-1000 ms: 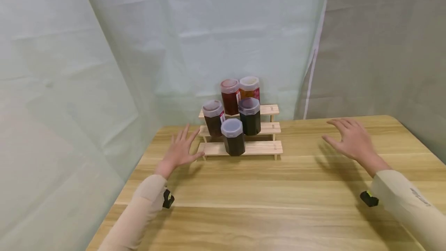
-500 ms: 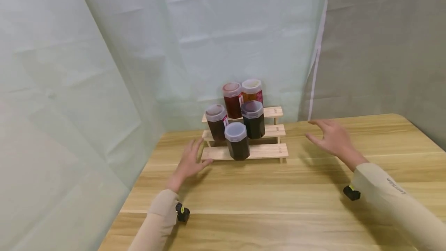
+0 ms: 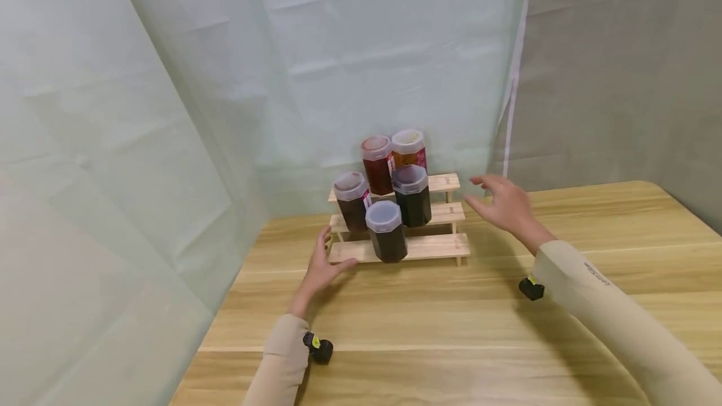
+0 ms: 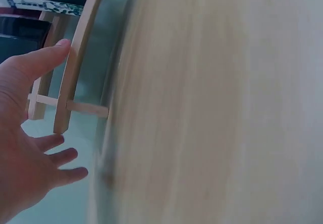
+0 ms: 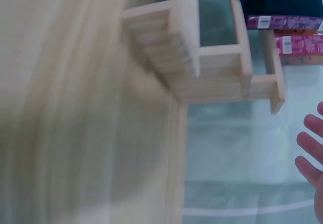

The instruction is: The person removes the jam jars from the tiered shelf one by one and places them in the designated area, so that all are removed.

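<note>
A three-tiered wooden rack [image 3: 437,247] holds several lidded jars. One dark jar [image 3: 389,242] is on the lowest tier; a brown jar [image 3: 353,208] and another dark jar [image 3: 415,205] stand on the middle one. At the top are a red jar [image 3: 378,172] and an amber jar [image 3: 408,154]. My left hand [image 3: 321,271] is at the rack's left end, fingers spread; in the left wrist view its thumb overlaps the front slat [image 4: 75,67]. My right hand [image 3: 504,207] hovers off the rack's right end, fingers loosely bent, holding nothing.
The rack stands near the back of a wood-grain table [image 3: 429,324]. A pale cloth [image 3: 361,49] hangs behind it and along the left side, with a grey cloth [image 3: 609,80] on the right. Black cameras are strapped at both wrists.
My right hand has moved left toward the rack. The left hand has shifted right, up to the rack's left end. The jars keep their places on the tiers.
</note>
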Demonstrator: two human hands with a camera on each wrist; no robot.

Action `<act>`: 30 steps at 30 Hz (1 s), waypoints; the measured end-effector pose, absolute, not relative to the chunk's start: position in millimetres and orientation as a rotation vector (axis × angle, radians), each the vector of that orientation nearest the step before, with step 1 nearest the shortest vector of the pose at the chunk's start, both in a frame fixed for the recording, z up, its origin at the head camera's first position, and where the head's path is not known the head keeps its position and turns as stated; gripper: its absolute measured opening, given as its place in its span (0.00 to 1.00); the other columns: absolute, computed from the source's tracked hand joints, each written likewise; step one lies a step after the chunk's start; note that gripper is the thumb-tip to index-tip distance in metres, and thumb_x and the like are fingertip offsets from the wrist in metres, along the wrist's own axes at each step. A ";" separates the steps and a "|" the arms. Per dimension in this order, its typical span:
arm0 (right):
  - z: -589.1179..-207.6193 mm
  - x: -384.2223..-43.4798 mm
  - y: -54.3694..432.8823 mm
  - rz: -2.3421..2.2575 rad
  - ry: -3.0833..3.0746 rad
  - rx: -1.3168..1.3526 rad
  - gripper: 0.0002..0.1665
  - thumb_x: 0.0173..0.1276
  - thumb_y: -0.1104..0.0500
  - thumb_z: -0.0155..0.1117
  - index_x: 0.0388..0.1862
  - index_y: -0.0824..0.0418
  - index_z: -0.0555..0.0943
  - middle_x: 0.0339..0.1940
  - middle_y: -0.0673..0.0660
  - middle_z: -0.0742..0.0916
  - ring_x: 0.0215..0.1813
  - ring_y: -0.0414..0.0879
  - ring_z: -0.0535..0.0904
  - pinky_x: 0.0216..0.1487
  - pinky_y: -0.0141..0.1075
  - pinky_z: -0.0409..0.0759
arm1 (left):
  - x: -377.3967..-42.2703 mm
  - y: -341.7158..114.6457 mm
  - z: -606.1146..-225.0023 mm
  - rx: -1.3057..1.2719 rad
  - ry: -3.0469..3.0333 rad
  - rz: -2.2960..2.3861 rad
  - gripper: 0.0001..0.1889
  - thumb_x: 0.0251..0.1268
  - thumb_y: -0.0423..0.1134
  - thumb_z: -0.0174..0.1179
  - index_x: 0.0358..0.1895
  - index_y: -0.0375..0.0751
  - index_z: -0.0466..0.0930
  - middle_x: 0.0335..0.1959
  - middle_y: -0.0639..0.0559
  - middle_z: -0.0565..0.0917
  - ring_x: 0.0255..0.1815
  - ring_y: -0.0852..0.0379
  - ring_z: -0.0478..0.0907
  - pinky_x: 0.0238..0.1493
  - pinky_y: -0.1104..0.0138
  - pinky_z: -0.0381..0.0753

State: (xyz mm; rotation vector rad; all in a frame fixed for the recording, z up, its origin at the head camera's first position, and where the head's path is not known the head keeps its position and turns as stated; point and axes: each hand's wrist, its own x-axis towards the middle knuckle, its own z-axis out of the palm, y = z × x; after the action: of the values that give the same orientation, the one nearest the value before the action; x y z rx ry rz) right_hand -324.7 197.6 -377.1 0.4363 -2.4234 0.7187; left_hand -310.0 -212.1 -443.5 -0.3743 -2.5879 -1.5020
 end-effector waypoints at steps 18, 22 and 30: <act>-335.5 -350.3 166.2 1.287 -2.421 0.277 0.33 0.72 0.44 0.56 0.67 0.65 0.70 0.61 0.66 0.81 0.61 0.61 0.76 0.60 0.56 0.73 | -307.5 -198.9 -464.7 -0.174 -2.205 -2.014 0.54 0.49 0.22 0.69 0.78 0.47 0.46 0.75 0.32 0.55 0.79 0.37 0.46 0.75 0.39 0.43; -332.4 -355.0 154.3 1.694 -2.293 0.198 0.33 0.75 0.46 0.52 0.68 0.68 0.68 0.63 0.68 0.77 0.61 0.57 0.74 0.64 0.52 0.73 | -304.0 -200.9 -469.4 -0.186 -2.196 -1.988 0.53 0.52 0.25 0.69 0.78 0.50 0.45 0.76 0.36 0.56 0.80 0.40 0.46 0.76 0.39 0.42; -334.3 -357.7 132.5 1.914 -2.221 0.125 0.31 0.75 0.53 0.52 0.70 0.68 0.65 0.68 0.67 0.74 0.63 0.53 0.73 0.66 0.49 0.72 | -290.9 -205.7 -471.4 -0.191 -2.291 -1.876 0.54 0.55 0.31 0.70 0.79 0.54 0.42 0.78 0.38 0.54 0.80 0.39 0.45 0.76 0.39 0.42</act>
State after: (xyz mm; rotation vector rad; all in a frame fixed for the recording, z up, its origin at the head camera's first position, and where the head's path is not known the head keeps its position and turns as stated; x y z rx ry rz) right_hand -357.7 132.5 -334.3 0.1252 -2.2212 1.9145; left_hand -290.9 -205.7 -471.4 -0.1909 -2.2908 -1.8757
